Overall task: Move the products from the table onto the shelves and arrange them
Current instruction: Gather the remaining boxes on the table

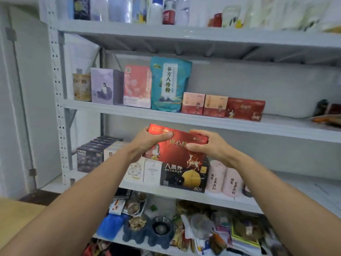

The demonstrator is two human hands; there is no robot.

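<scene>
A flat red box [175, 150] with gold lettering and a deer picture hangs in the air in front of the white shelf unit [203, 121]. My left hand [149, 141] grips its upper left corner, thumb across the front. My right hand [206, 145] grips its upper right edge, fingers curled round it. The box is level with the gap between the second and third shelves. A matching red box [245, 109] stands on the second shelf, at the right end of a row of products.
The second shelf holds a gold tin [82, 87], a purple box, a pink box, a teal pouch [168, 84] and two small pink boxes. Below stand dark boxes, a black box [182, 178] and pink rolls. A wooden table corner [16, 215] shows at lower left.
</scene>
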